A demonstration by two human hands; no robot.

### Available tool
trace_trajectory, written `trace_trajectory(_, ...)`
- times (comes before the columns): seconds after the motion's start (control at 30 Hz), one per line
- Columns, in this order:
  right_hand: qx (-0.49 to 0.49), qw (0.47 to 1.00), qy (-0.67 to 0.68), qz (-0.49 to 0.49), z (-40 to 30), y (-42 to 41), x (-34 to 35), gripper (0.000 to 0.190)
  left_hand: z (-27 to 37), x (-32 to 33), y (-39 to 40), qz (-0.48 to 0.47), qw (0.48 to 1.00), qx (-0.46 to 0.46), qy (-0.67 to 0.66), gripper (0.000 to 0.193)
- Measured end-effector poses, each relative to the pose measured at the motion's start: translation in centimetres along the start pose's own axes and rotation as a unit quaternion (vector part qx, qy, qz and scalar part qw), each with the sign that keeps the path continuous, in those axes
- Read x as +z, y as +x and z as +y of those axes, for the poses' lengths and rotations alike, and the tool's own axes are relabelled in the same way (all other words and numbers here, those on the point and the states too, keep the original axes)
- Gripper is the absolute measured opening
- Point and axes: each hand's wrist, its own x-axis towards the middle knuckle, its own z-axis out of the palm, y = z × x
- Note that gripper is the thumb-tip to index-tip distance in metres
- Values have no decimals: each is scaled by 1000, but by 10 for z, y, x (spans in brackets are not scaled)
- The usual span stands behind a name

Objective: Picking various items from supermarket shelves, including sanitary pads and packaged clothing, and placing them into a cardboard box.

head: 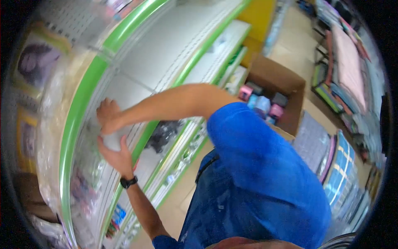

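My left hand (118,158), with a black watch (128,182) on its wrist, reaches over a white metal shelf (136,77) edged with green strips. Its thumb and fingers are spread around a pale patch; blur hides whether this is a thing or bare shelf. My right hand (108,113) is just beyond it, low over the same shelf, fingers bent and wrist close to the left fingertips. Whether it holds anything cannot be made out. Beside the hands, clear plastic packages (87,183) lie on the shelf towards the lower left.
Lower shelf tiers hold a dark plastic-wrapped item (163,137) and small packs (118,214). A cardboard box (276,71) of colourful rolled items stands at my right. Behind me are stacked folded textiles (339,168) and a pink folded textile (348,62). A higher green-edged shelf (73,124) overhangs on the left.
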Motion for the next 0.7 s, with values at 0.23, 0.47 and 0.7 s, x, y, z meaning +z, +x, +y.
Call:
trace_trajectory(0.23, -38, 990, 124, 47, 22, -24, 20, 96, -4, 3, 2, 16, 999, 20, -30, 85)
trace_trajectory(0.47, -172, 968, 94, 158, 97, -67, -26, 68, -6, -7, 8, -29, 994, 65, 86, 66)
trace_trajectory(0.7, -183, 954, -71, 226, 216, -106, -99, 48, -11, -16, 17, -24, 987, 34, 157, 58)
